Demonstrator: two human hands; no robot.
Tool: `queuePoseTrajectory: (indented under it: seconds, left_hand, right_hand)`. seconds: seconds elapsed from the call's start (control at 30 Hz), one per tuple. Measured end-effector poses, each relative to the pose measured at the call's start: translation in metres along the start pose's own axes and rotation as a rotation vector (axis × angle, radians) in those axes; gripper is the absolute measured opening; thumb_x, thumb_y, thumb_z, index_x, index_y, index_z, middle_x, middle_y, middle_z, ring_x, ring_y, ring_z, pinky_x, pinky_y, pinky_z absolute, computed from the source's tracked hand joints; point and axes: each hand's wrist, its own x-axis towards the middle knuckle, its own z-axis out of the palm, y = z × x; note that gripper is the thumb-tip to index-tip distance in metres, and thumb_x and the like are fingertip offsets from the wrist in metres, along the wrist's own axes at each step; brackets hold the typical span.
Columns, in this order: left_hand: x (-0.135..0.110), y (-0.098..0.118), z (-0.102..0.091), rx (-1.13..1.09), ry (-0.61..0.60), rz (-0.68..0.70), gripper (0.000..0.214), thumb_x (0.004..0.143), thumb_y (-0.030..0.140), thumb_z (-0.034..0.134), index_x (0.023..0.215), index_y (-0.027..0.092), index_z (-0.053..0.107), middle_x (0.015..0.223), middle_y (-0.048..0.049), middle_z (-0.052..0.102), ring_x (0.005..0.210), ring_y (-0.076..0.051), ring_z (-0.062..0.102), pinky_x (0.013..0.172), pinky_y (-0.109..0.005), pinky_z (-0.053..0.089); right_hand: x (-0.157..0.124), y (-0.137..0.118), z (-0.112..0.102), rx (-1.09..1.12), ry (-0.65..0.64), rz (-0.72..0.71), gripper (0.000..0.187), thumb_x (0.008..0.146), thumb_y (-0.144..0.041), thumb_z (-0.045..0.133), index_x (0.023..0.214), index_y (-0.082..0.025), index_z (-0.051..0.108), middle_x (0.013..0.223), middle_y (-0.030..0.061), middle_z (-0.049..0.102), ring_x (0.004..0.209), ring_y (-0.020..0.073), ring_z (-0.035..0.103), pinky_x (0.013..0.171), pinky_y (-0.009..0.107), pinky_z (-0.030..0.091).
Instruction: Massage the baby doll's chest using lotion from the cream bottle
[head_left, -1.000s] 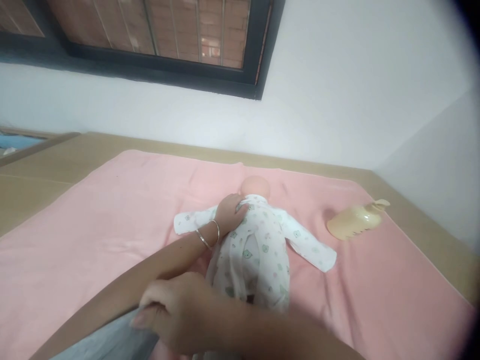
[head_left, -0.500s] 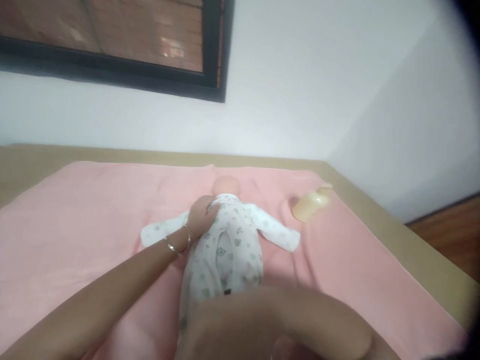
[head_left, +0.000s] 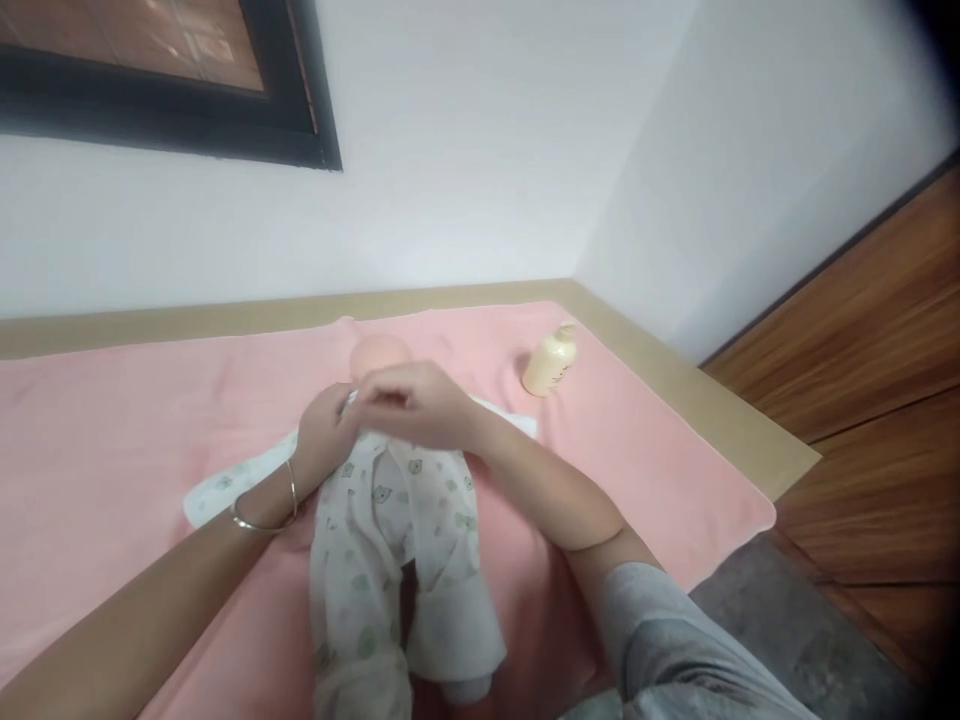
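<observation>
A baby doll lies on its back on a pink blanket, dressed in a white printed sleepsuit. My left hand, with thin bangles on the wrist, rests on the doll's chest near the collar, fingers curled on the fabric. My right hand reaches across from the right and meets it at the neckline, fingers pinched on the sleepsuit's collar. The doll's face is partly hidden by my hands.
A cream lotion bottle lies on the blanket to the doll's right. The blanket covers a tan mattress set against white walls. Wooden floor and a grey mat are at the right.
My right hand has come up from the doll's legs to the collar beside my left hand. The camera has swung right, so the floor shows.
</observation>
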Motion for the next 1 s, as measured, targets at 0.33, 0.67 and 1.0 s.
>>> queuePoseTrajectory:
  seconds: [0.33,0.67,1.0]
  left_hand:
    - [-0.002,0.000,-0.001,0.065,-0.029,-0.014,0.034,0.087,0.040,0.035,0.093,0.019,0.061,0.095,-0.0041,0.065,0.086,-0.019,0.055,0.077,-0.028,0.041]
    - [-0.003,0.003,-0.003,0.153,-0.097,0.003,0.039,0.090,0.040,0.030,0.072,0.019,0.057,0.073,-0.0024,0.062,0.067,-0.017,0.052,0.061,-0.027,0.035]
    - [-0.008,0.006,-0.001,0.194,0.015,0.059,0.037,0.089,0.043,0.034,0.074,0.019,0.058,0.078,-0.0049,0.062,0.073,-0.018,0.054,0.067,-0.029,0.038]
  right_hand:
    - [0.024,0.090,0.030,-0.494,0.103,0.522,0.045,0.092,-0.039,0.025,0.095,-0.014,0.062,0.094,0.0125,0.063,0.085,0.0209,0.056,0.071,0.028,0.039]
    - [0.017,0.053,0.040,-0.763,0.077,0.430,0.042,0.092,-0.036,0.029,0.090,-0.014,0.064,0.086,0.0125,0.065,0.086,0.0233,0.058,0.077,0.033,0.038]
    - [0.022,0.071,0.036,-0.609,-0.015,0.563,0.061,0.094,-0.048,0.016,0.088,-0.015,0.066,0.088,0.0121,0.067,0.079,0.0208,0.060,0.068,0.029,0.039]
